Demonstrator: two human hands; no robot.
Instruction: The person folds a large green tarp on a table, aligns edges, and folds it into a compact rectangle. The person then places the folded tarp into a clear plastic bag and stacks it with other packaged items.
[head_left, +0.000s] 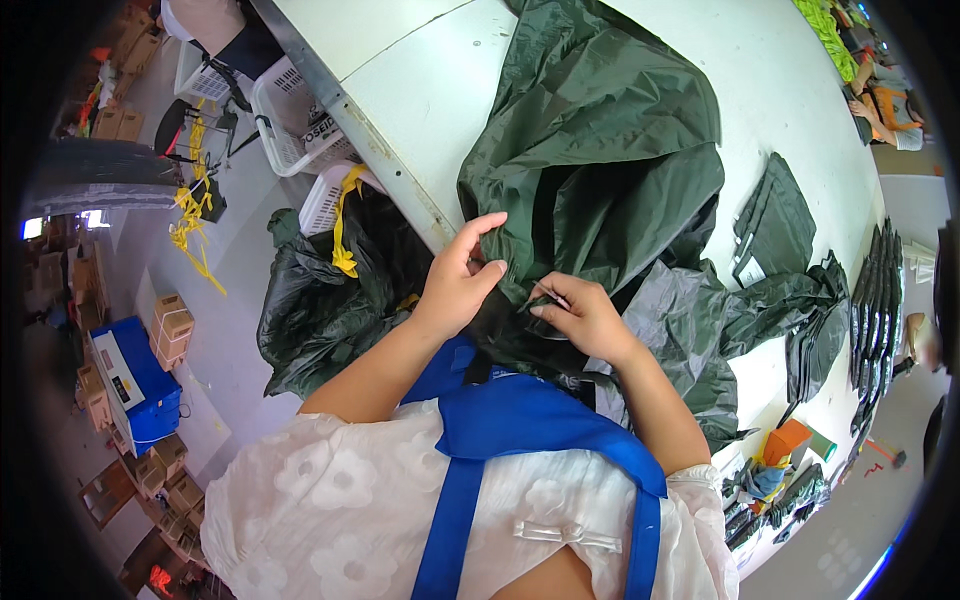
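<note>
Dark green fabric (620, 115) lies spread on the white surface (420, 110), its far part broad and puckered, its near edge gathered just beyond the blue apron (545, 425). From where I sit, I read the step in hand as close work at that gathered edge, and doing it well seems to depend on a small, steady grip. I have the right hand (583, 315) clamped on a fold, thumb against forefinger; a thin shiny thing shows at its fingertips, perhaps a small tool, but the dark folds make it hard to be sure. I have the left hand (458, 282) across from it, thumb and forefinger apart at the fabric's left edge; what its other fingers do I cannot tell.

For good control, I would let the left hand flatten and tension the cloth just beside the pinch, with as few layers as possible under the right fingertips. Slick folds like these probably slide, so a light, even pull should serve better than a tug. I would also mind the grey-green heap (685, 300) close on the right and the dark bundle (310, 320) beside the surface on the left, which could snag the work.
</note>
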